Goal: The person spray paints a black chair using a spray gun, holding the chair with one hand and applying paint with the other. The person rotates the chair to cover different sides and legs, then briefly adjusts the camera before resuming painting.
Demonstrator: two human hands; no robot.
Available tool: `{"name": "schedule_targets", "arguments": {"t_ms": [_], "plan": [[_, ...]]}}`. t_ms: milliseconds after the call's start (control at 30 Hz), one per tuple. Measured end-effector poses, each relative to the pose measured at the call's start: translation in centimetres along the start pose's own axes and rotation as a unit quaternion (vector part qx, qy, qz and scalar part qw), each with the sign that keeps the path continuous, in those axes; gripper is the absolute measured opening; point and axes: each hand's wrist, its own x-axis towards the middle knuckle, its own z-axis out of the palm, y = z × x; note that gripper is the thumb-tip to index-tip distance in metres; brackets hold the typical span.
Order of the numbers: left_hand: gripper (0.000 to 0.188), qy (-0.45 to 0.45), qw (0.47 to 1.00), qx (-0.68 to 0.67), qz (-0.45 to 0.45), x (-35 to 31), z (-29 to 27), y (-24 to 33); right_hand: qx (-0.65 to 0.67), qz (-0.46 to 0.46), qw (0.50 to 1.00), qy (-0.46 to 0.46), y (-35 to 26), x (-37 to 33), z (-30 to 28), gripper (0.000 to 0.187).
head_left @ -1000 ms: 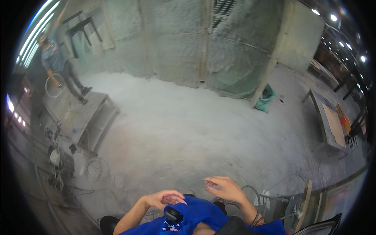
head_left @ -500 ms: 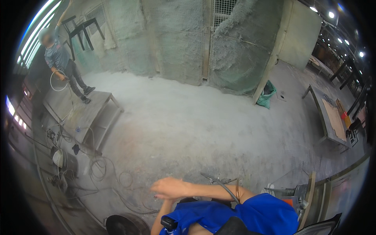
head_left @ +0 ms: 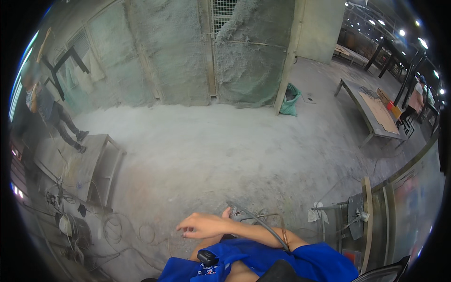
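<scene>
My right forearm reaches leftward across my body from a blue sleeve. My right hand [head_left: 202,226] hangs in the air with nothing in it, fingers loosely bent and apart. My left forearm passes beneath the right one. Of my left hand [head_left: 227,213] only what looks like a fingertip shows beyond my right wrist; the rest is hidden. A dark grey hose [head_left: 258,223] lies across my right upper arm, its far end near that fingertip. Beside it runs a thin brown rod or tube [head_left: 283,223]. A small black device [head_left: 206,256] sits on my blue shirt [head_left: 244,249].
At left a person [head_left: 47,105] stands on a low bench [head_left: 70,160], near a dark chair frame [head_left: 58,70]. Tangled hoses [head_left: 112,227] lie on the floor. At right are a long table [head_left: 361,113], another person [head_left: 414,99], a green sack [head_left: 290,101] and a metal panel [head_left: 408,197].
The view has turned to the right, bringing the person in pink into sight. My right hand's fingers have spread a little, and a fingertip now shows past its wrist. The person on the bench has shifted their arms.
</scene>
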Motion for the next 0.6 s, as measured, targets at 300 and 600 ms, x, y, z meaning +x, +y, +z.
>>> {"name": "schedule_targets", "arguments": {"t_ms": [300,600], "plan": [[0.065,-0.021,0.998,-0.045,-0.050,2.8,2.7,-0.3,0.299,0.374,0.876,-0.057,10.6,-15.1,2.0,0.033],[0.055,0.041,0.998,0.036,-0.017,4.7,7.7,-1.4,0.181,0.357,0.914,0.065,16.6,-21.6,3.8,0.034]]}}
